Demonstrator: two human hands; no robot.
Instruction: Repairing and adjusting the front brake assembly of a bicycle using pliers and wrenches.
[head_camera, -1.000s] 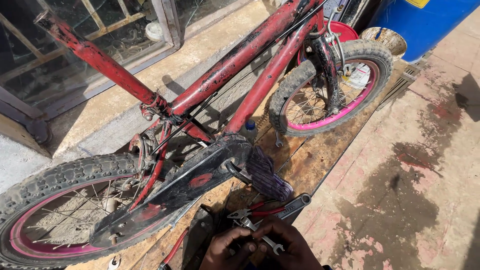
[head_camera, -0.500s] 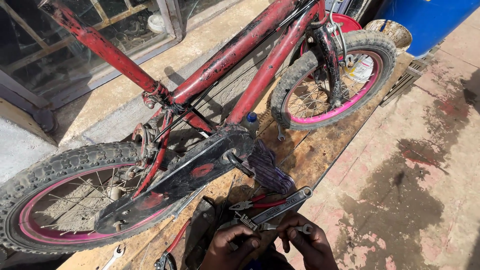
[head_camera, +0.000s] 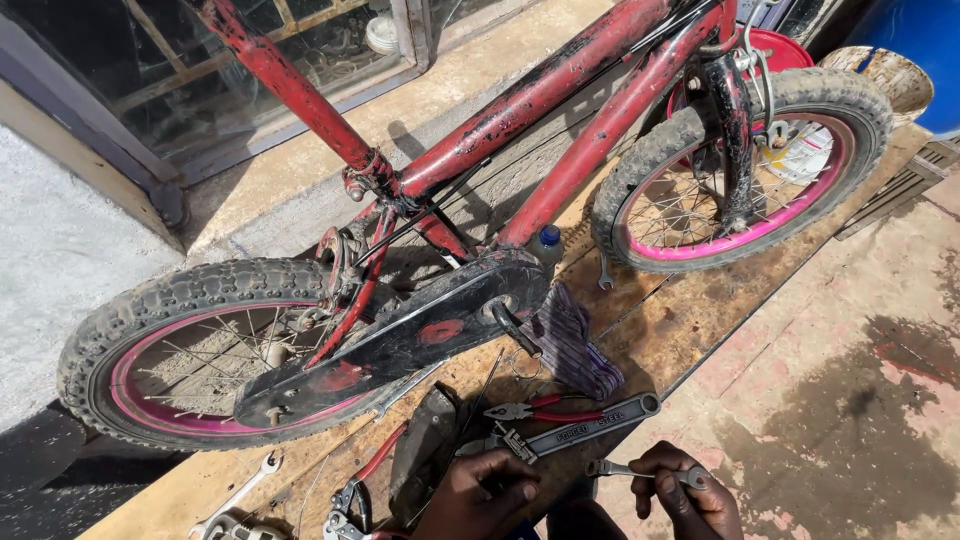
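A small red bicycle (head_camera: 560, 85) with pink rims lies on a wooden board (head_camera: 650, 330). Its black chain guard (head_camera: 400, 335) and purple-grey pedal (head_camera: 572, 345) face me. At the bottom edge, my right hand (head_camera: 692, 492) is closed around a small metal spanner (head_camera: 612, 467), whose end sticks out to the left. My left hand (head_camera: 482, 495) rests with bent fingers by the jaw end of a large grey wrench (head_camera: 590, 424). Whether it grips the wrench is unclear. Red-handled pliers (head_camera: 540, 408) lie just above the wrench.
More tools lie on the board at lower left: a silver spanner (head_camera: 240, 490) and red-handled cutters (head_camera: 365, 480). The rear wheel (head_camera: 190, 345) is at left, the front wheel (head_camera: 740, 170) at upper right. A glazed frame (head_camera: 230, 90) stands behind, with stained concrete floor (head_camera: 850, 400) to the right.
My hands, which were together over the tools, have parted. The right hand has moved right with the small spanner, and the left stays by the large wrench. The view has shifted slightly.
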